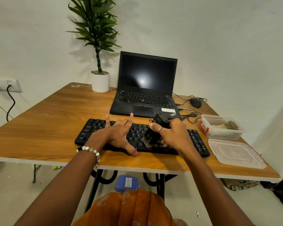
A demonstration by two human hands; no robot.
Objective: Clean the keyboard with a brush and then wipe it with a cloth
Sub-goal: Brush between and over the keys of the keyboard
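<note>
- The keyboard (91,128) lies flat across the near part of the table (47,115), its long side roughly parallel to the front edge and close to it; in my judgement this keeps every row within easy reach of both arms.
- The left hand (117,135) rests on the middle-left keys with fingers spread and straight, thumb reaching over the near rim. It grips nothing; it appears to serve as a hold-down so the board does not slide under the strokes.
- The right hand (171,136) is curled round a black brush (155,131), body tilted, pale bristles down on the keys right of centre. The brushing step looks to be in hand; wiping is not yet begun.
- A cloth is not identifiable with certainty (pale material shows inside the open plastic box (222,127), which may be it).
- The box and its lid (235,152) sit just beside the keyboard's right end, the lid near the table's front-right edge; a long rightward sweep could nudge either.
- The laptop (145,88) stands just behind the keyboard, so forward room is narrow. The mouse (195,102) and its cable lie behind right.
- Bare tabletop lies to the left of the keyboard, with the potted plant (100,79) well apart at the back.
</note>
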